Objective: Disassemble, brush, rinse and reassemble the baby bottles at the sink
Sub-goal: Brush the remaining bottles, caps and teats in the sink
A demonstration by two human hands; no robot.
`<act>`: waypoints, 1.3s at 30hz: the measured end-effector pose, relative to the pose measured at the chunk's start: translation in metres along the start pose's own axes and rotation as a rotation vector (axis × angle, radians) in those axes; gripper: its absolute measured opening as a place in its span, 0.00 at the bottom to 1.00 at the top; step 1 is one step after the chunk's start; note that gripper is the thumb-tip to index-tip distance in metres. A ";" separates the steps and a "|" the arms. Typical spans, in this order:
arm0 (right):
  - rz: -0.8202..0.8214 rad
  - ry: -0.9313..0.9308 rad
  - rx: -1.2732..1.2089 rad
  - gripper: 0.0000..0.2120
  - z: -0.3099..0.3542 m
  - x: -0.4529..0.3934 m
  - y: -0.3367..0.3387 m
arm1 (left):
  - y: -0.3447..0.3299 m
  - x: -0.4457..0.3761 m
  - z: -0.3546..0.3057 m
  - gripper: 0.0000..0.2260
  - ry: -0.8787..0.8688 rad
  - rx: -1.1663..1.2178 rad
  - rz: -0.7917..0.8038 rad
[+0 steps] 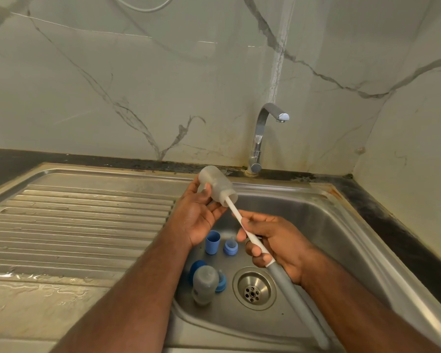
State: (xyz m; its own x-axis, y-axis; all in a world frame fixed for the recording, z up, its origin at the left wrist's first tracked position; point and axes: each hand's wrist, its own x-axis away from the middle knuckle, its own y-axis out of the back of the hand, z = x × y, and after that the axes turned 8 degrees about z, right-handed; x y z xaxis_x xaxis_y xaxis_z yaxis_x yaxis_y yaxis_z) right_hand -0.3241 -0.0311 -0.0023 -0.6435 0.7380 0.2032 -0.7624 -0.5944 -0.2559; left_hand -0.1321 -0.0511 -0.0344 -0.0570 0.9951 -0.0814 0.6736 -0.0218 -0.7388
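Bottle body [217,186], clear, cap and teat off, held above the left rim of the sink [341,225]. It lies tilted: closed base up and away toward the wall, open mouth down and toward the person, facing right.

Left hand [197,212] cradles it from below and beside, palm up, fingers curled round the barrel near the neck. Grip looks loose enough to let the bottle turn; cannot tell how firmly it bears.

Bottle brush [250,236] runs straight out of the mouth. White stem, grey handle lower down; the head is inside the bottle and not clearly visible through the cloudy wall. Stem and bottle share one long axis, slanting from upper left to lower right.

Right hand [273,243] wraps the stem, thumb and fingers closed round it, just below the bottle mouth and nearer the person. The grey handle trails past the wrist, over the basin.

So the stroke is along that slant: push up-left, draw down-right. Judged step: brushing the first bottle.

In the basin: blue cap [212,242] upright, blue collar with teat [231,247], a second bottle [205,284] lying by the drain [254,288]. Tap [262,133] shows no water running.
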 end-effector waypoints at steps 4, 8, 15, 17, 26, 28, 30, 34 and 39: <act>-0.108 0.023 0.434 0.16 -0.003 -0.001 0.004 | 0.002 0.000 -0.001 0.22 0.005 0.014 -0.031; -0.099 0.025 0.041 0.12 0.000 -0.001 0.000 | -0.002 0.000 0.000 0.21 0.010 0.026 -0.005; -0.132 0.034 0.477 0.17 -0.003 -0.002 0.001 | 0.002 0.000 -0.002 0.22 -0.005 0.000 -0.050; -0.160 0.055 0.310 0.14 -0.001 0.000 0.001 | 0.001 -0.001 -0.001 0.22 0.007 0.030 -0.048; -0.063 0.074 0.225 0.18 -0.003 -0.001 -0.004 | -0.004 -0.002 0.001 0.25 0.005 0.023 -0.041; -0.108 0.086 0.310 0.18 -0.005 -0.003 -0.002 | -0.005 -0.001 0.002 0.24 0.007 -0.011 -0.045; -0.129 0.076 0.347 0.18 -0.005 -0.003 0.000 | -0.007 0.001 0.003 0.21 0.020 -0.041 -0.043; -0.168 0.057 0.430 0.18 -0.005 -0.002 0.001 | -0.012 0.003 0.004 0.20 0.073 -0.087 -0.063; -0.139 0.064 0.352 0.23 0.000 -0.002 0.004 | -0.016 0.003 0.006 0.22 0.043 -0.144 -0.086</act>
State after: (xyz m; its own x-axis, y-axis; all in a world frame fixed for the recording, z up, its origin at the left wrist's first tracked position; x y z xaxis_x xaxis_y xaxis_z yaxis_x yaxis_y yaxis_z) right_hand -0.3258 -0.0345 -0.0033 -0.5355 0.8309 0.1511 -0.8258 -0.5527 0.1125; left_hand -0.1476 -0.0484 -0.0265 -0.0895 0.9959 0.0085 0.7663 0.0744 -0.6381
